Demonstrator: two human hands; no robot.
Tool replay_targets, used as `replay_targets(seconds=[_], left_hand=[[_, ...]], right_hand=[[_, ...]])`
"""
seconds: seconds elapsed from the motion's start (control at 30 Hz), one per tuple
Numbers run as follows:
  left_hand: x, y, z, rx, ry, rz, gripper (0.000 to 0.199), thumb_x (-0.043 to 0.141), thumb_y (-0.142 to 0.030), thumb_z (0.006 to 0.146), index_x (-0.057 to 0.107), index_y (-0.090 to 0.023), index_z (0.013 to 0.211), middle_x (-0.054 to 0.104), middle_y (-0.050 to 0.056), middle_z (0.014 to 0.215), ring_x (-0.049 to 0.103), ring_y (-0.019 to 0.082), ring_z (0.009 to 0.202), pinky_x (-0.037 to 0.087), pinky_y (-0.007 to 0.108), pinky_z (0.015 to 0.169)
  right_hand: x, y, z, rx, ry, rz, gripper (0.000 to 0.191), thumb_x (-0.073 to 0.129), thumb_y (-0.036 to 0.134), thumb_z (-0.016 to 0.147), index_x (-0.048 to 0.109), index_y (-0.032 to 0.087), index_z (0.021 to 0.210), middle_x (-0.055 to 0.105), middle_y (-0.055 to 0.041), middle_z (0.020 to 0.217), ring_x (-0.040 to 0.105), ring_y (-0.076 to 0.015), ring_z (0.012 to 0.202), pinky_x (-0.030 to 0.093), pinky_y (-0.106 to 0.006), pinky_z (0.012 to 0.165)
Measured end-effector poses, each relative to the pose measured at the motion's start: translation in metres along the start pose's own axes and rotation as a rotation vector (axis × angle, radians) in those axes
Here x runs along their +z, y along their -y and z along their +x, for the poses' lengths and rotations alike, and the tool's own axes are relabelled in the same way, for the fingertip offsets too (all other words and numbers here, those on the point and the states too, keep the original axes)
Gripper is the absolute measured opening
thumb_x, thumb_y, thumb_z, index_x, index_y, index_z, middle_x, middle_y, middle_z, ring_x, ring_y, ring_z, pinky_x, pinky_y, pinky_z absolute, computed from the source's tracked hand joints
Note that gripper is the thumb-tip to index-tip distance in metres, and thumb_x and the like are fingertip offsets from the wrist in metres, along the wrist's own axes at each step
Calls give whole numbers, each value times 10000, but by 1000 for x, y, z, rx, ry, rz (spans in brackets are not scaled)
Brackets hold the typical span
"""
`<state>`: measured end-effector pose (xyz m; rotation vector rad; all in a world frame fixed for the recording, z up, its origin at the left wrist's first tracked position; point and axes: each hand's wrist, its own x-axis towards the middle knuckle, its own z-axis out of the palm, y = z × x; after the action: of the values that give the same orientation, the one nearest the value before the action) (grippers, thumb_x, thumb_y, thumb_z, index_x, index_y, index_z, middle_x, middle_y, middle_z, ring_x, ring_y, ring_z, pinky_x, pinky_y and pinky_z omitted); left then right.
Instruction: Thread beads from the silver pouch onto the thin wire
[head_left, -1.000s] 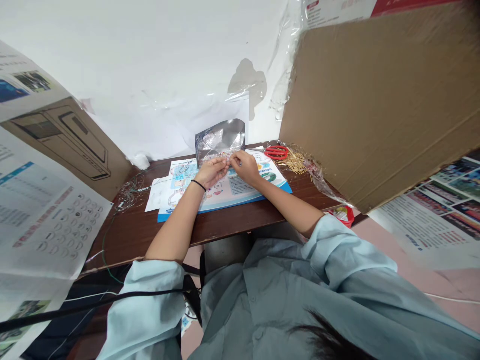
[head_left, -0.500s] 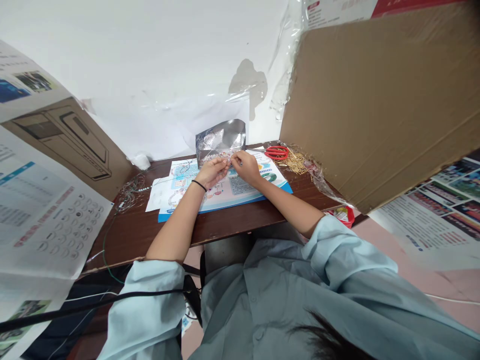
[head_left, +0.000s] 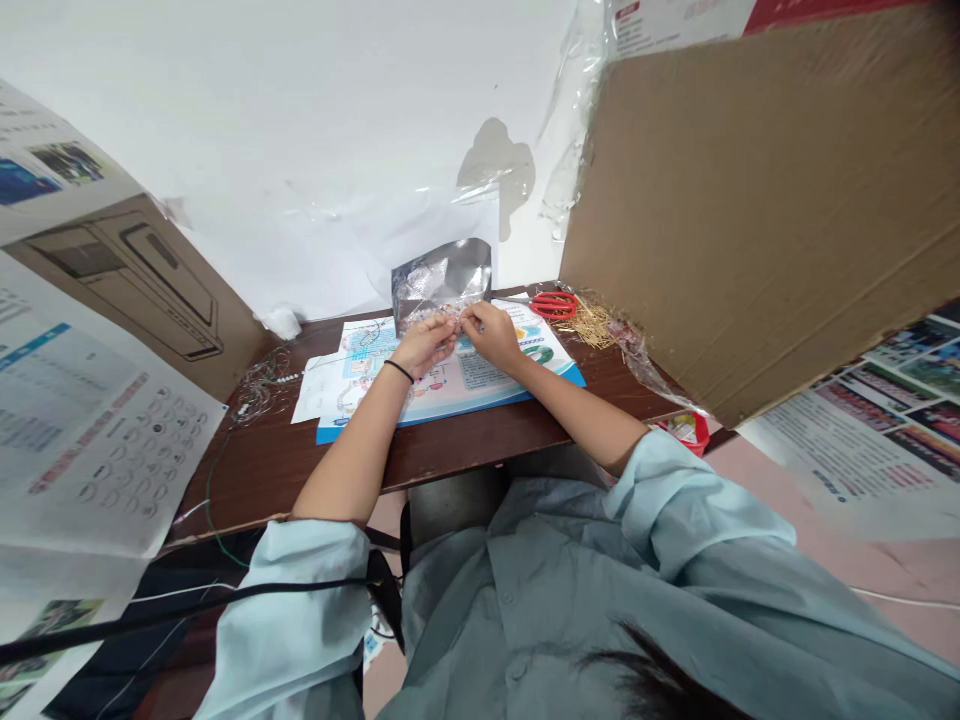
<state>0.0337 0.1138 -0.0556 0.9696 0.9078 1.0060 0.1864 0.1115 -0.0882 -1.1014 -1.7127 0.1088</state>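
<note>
My left hand (head_left: 426,345) and my right hand (head_left: 487,332) meet fingertip to fingertip over a printed sheet (head_left: 480,385) on the brown table. Both hands are closed in a pinch; whatever lies between the fingers is too small to name. Just beyond them stands an opened silver bag (head_left: 469,265), with small pinkish, shiny pieces at its mouth. A string of white beads (head_left: 287,379) on thin clear thread trails off to the left of the sheet. A black band circles my left wrist.
Red-handled scissors (head_left: 553,305) lie to the right, by a pile of thin golden sticks (head_left: 592,325). Tangled clear thread (head_left: 255,395) sits on the left. Cardboard panels (head_left: 720,200) wall in both sides. A red container (head_left: 694,432) is below the table's right edge.
Almost nothing differs. My fingers have shifted very slightly while staying together; the bag, sheet and scissors are where they were.
</note>
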Motion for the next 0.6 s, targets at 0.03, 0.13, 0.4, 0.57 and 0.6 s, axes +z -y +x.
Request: replay_targets(seconds=[0.03,0.13,0.4,0.57,0.6], left_hand=[[0,0,0,-3,-1,3,138,786,-100,768,653,-135,755,660,6,743,574,49,648,484,177,638],[2,-1,-2,-11,-3,11,152,794,-111,764,644,-135,749,650,0,727,563,45,621,476,177,619],[4,-2,-4,-27,-28,41,126,745,-121,807,648,-126,726,619,1,655,545,47,580,468,168,593],[1,-1,-2,-11,-36,90,123,773,-143,766,657,-127,728,656,11,717,519,37,560,440,165,554],[0,-1,-2,-6,-35,102,130,784,-152,755,659,-128,728,658,12,722,513,38,561,437,163,550]], right_hand=[[0,0,0,-2,5,3,144,525,190,897,583,204,765,648,-22,784,563,-166,744,392,-295,743],[1,-1,0,-18,7,27,140,537,185,897,597,198,771,663,-25,803,570,-164,745,397,-296,746],[0,0,2,-26,48,66,129,547,155,880,645,198,807,682,-33,845,581,-170,775,441,-291,785],[0,-1,2,-13,46,52,109,576,177,879,682,190,898,695,-47,880,607,-186,819,464,-306,816],[0,-1,2,-14,49,55,120,575,175,876,689,193,910,701,-47,889,612,-188,825,470,-310,823]])
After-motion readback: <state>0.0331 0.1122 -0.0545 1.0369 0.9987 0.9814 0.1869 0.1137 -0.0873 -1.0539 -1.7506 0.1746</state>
